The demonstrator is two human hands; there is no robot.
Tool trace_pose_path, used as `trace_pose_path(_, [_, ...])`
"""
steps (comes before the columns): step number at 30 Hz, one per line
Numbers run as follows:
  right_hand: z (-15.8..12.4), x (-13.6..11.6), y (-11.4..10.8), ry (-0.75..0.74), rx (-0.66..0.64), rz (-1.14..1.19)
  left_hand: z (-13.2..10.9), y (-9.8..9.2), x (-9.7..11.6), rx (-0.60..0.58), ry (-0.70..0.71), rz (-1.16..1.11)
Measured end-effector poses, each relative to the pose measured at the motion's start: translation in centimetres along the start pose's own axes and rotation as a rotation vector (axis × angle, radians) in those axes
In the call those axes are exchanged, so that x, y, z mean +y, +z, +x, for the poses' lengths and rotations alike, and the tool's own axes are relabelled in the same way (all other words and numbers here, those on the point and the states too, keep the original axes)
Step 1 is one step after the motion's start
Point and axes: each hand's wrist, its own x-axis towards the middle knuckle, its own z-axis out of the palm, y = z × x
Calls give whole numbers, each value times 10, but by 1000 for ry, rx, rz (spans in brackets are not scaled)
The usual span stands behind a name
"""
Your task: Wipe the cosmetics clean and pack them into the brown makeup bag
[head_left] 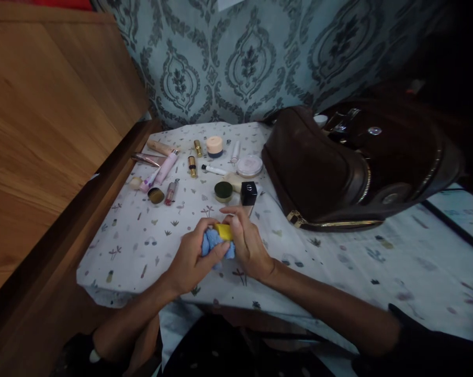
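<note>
My left hand (190, 257) is closed round a crumpled light blue cloth (211, 243), its thumb pressed along the front. A small, smooth yellow object (224, 231) sits against the cloth between both hands; its kind is not clear. My right hand (251, 247) grips that yellow object from the right, its index finger stretched above it. Just beyond the hands stand a bottle with a square black cap (248, 193) and a round jar with a dark green lid (223, 191). My fingers hide part of the cloth and the yellow object.
Cosmetics lie on the patterned tablecloth (142, 262): a round compact (249, 166), a peach-lidded jar (214, 146), a gold lipstick (192, 166), a pink tube (166, 167) and a lip gloss (170, 193). A large brown bag (315, 173) stands right; a wooden panel (56, 104) rises left.
</note>
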Motion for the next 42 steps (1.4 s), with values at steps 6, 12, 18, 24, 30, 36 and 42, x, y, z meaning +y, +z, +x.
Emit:
trace_pose_path(6, [-2,-3,-1,-86,-79,-44,-5,4,7,34,-179,-221])
trace_pose_path(12, [3,-1,1,6,-54,36,-7,-7,4,-54,-29,-37])
trace_pose_path(18, [11,2,0,158,-139,211,-6,-15,-6,-113,119,157])
trace_pose_path(24, [14,-7,2,565,-250,501,-5,-19,-3,-94,61,109])
trace_pose_path(30, [14,-12,2,700,-361,683,-1,-17,-5,-43,-35,-203])
trace_pose_path(36, [14,-12,-6,560,-432,834,7,-34,-1,-111,-7,-218])
trace_pose_path(42, [14,-12,-23,415,-471,835,34,-62,-33,187,89,442])
